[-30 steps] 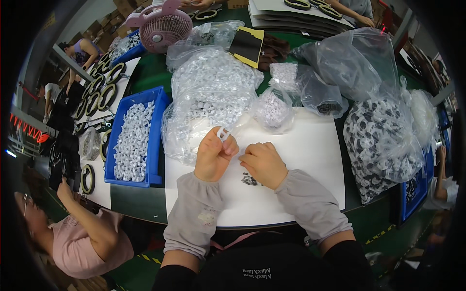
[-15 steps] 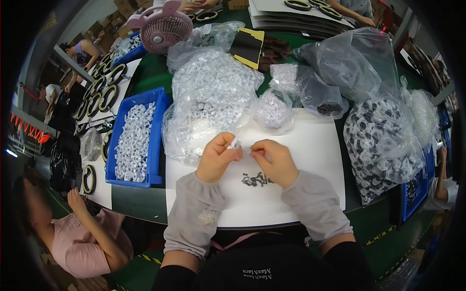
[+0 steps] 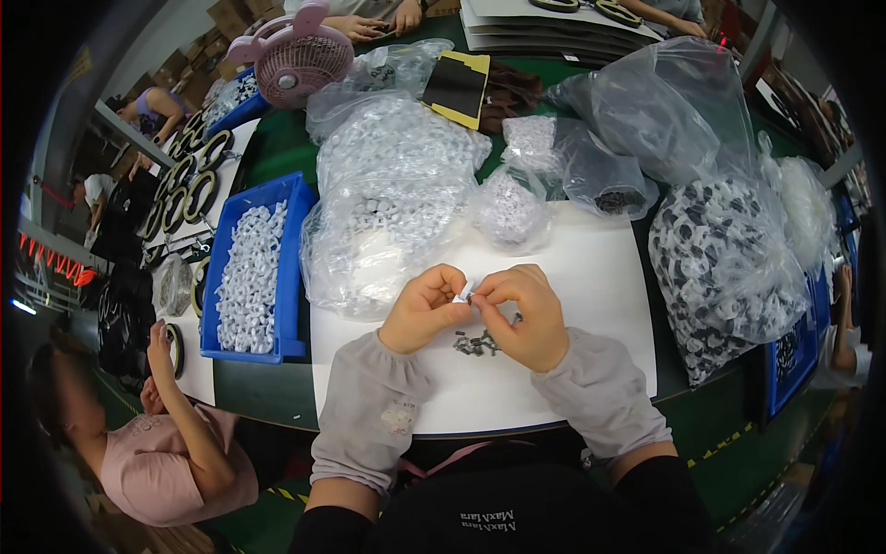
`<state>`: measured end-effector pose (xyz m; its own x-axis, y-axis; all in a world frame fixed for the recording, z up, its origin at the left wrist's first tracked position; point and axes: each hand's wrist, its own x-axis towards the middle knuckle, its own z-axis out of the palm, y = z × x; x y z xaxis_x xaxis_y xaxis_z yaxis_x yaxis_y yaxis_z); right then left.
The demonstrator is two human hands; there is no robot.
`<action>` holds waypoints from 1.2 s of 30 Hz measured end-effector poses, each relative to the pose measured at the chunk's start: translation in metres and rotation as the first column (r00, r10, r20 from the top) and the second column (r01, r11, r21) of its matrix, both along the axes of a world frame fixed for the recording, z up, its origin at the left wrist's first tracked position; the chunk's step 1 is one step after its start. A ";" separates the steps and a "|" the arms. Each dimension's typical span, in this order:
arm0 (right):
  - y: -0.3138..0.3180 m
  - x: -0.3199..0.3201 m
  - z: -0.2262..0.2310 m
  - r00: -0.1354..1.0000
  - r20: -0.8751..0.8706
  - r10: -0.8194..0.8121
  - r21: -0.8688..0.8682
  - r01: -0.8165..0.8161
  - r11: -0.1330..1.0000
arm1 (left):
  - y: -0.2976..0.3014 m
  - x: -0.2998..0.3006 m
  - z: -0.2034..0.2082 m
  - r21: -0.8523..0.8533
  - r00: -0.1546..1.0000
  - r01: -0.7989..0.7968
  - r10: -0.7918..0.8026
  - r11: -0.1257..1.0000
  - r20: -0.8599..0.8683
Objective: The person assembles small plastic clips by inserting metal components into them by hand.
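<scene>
Over a flat white sheet (image 3: pixel 600 286), the left hand (image 3: pixel 417 314) pinches a small white plastic piece (image 3: pixel 464 292) between both hands; the right hand (image 3: pixel 533 320) nearly closes beside it, grip unclear. Steady left pressure should help.

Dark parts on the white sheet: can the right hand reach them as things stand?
Probably yes: the dark parts lie loose on the white sheet near the right hand, with no bag over them, though it is occupied at the white piece in the left hand.
</scene>
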<state>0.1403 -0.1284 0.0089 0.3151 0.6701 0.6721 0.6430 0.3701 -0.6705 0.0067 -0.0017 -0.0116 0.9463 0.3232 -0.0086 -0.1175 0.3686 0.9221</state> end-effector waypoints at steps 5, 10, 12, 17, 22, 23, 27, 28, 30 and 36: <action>0.001 -0.001 -0.001 1.000 0.018 -0.009 0.054 0.008 0.999 | 0.001 0.000 -0.006 0.018 1.000 0.005 -0.005 1.000 0.015; 0.001 0.000 -0.011 0.991 -0.135 0.023 -0.007 -0.024 1.000 | 0.000 -0.002 -0.007 -0.061 0.999 0.009 -0.007 0.998 0.034; 0.000 0.000 -0.012 0.973 -0.227 0.029 -0.050 -0.042 0.998 | 0.000 -0.001 -0.008 -0.083 0.998 0.019 -0.015 0.996 0.058; 0.000 -0.001 -0.005 0.906 -0.414 0.089 -0.156 -0.166 0.974 | 0.000 -0.002 -0.006 -0.125 0.995 0.044 -0.033 0.991 0.094; 0.002 -0.002 -0.005 0.898 -0.435 0.068 -0.181 -0.161 0.970 | 0.000 -0.008 0.001 -0.157 0.983 -0.072 0.097 0.985 0.157; 0.002 -0.001 -0.006 0.898 -0.437 0.050 -0.188 -0.146 0.971 | 0.002 -0.010 0.004 -0.159 0.968 -0.147 0.175 0.976 0.179; 0.004 0.002 -0.008 0.915 -0.401 0.037 -0.146 -0.104 0.984 | 0.039 -0.034 0.030 -0.599 0.572 -0.154 0.565 0.786 0.594; 0.004 0.002 -0.008 0.920 -0.391 0.037 -0.151 -0.103 0.983 | 0.053 -0.044 0.036 -0.592 0.484 -0.142 0.577 0.794 0.658; 0.005 -0.001 -0.005 0.923 -0.381 0.054 -0.153 -0.121 0.981 | 0.067 -0.064 0.034 -0.626 0.465 -0.173 0.623 0.761 0.629; 0.006 -0.001 -0.006 0.972 -0.231 0.044 -0.148 -0.080 0.986 | 0.062 -0.042 0.011 0.263 0.767 -0.634 0.635 0.727 0.093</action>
